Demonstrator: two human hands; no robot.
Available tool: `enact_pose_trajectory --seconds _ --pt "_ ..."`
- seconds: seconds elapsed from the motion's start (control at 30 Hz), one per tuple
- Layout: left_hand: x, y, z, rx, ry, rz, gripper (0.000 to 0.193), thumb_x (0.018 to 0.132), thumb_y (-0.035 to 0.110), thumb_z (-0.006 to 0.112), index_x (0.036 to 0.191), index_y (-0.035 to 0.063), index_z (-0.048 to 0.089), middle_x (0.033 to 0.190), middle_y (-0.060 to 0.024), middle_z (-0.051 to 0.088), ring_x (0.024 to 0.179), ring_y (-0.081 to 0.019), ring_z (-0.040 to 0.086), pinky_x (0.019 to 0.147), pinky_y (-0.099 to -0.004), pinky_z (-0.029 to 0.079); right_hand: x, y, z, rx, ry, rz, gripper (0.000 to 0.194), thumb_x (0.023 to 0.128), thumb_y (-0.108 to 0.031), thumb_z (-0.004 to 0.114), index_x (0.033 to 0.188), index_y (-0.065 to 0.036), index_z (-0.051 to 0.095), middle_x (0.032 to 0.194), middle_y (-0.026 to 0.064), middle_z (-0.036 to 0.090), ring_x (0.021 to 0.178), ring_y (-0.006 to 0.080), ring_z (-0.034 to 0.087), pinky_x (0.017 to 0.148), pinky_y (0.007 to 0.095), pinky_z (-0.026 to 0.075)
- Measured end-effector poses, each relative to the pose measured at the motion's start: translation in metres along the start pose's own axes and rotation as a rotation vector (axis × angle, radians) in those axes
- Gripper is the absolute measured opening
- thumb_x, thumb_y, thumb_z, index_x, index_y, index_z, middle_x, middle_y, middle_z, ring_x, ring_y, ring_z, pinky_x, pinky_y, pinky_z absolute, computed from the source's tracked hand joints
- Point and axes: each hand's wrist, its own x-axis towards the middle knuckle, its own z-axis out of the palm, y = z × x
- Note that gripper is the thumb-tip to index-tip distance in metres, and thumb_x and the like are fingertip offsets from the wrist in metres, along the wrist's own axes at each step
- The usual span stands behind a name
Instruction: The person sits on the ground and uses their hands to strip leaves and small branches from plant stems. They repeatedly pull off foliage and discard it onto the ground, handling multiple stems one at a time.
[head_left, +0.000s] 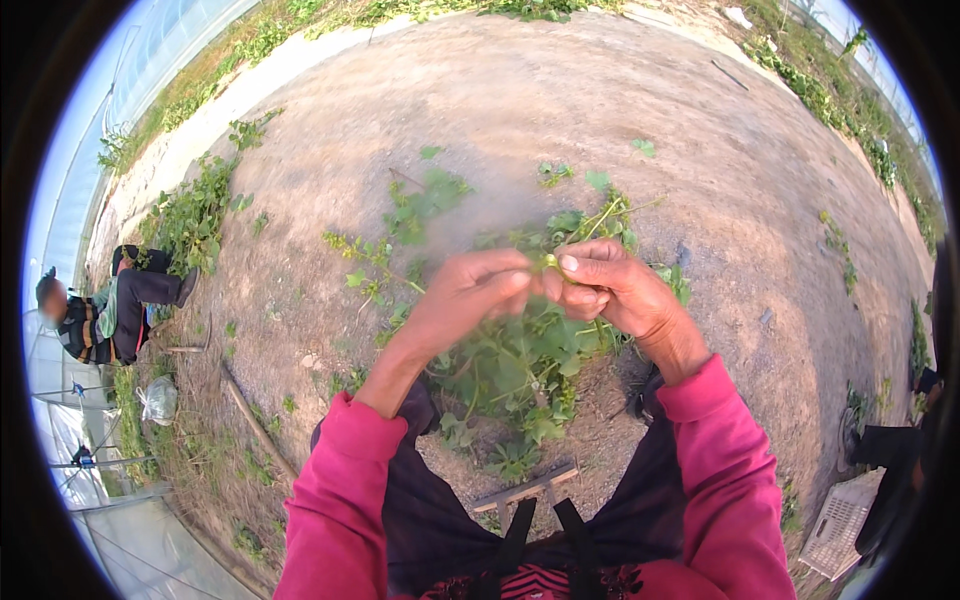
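My right hand (611, 285) pinches a small pale-green plant piece (551, 260) between thumb and fingers. A leafy green stem (606, 217) stretches up and away beside that hand. Motion blurs my left hand (476, 289); its thumb and forefinger come close together right beside the piece, and whether they grip anything is not clear. Below both hands, a heap of cut green vines (525, 360) with broad leaves lies on the dirt between my legs. A yellow-flowered sprig (367, 259) rests left of my left hand.
A wooden bar (525, 487) lies near my lap. To the left are a long stick (259, 424), a seated person (124, 300) by another vine heap (191, 214), and a plastic bag (157, 400). At right, a pale plastic crate (841, 521) stands by another person's dark-clothed leg (889, 450).
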Motion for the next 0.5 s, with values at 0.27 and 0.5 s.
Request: enact_pose_trajectory --seconds 0.27,0.5 --pt "0.0001 -0.0044 -0.0032 0.199 0.123 0.082 0.018 0.091 0.017 0.062 0.092 0.0010 0.069 0.073 0.0013 0.060 0.068 -0.0080 0.052 0.063 -0.0272 0.043 0.0020 -0.0028 -0.0058 -0.318 0.066 -0.051 0.032 0.090 -0.032 0.065 0.084 -0.001 0.068 0.067 0.0001 0.056 0.057 0.0099 0.047 0.053 0.0260 0.037" --pt "-0.0001 -0.0069 -0.0028 0.494 0.100 0.227 0.015 0.092 0.013 0.061 0.092 0.0002 0.069 0.070 -0.0009 0.059 0.064 -0.0081 0.052 0.058 -0.0255 0.042 0.0044 0.0058 -0.0051 -0.697 0.055 -0.121 0.026 0.093 -0.027 0.062 0.087 -0.004 0.069 0.067 -0.0038 0.051 0.064 0.0061 0.045 0.058 0.0231 0.035"
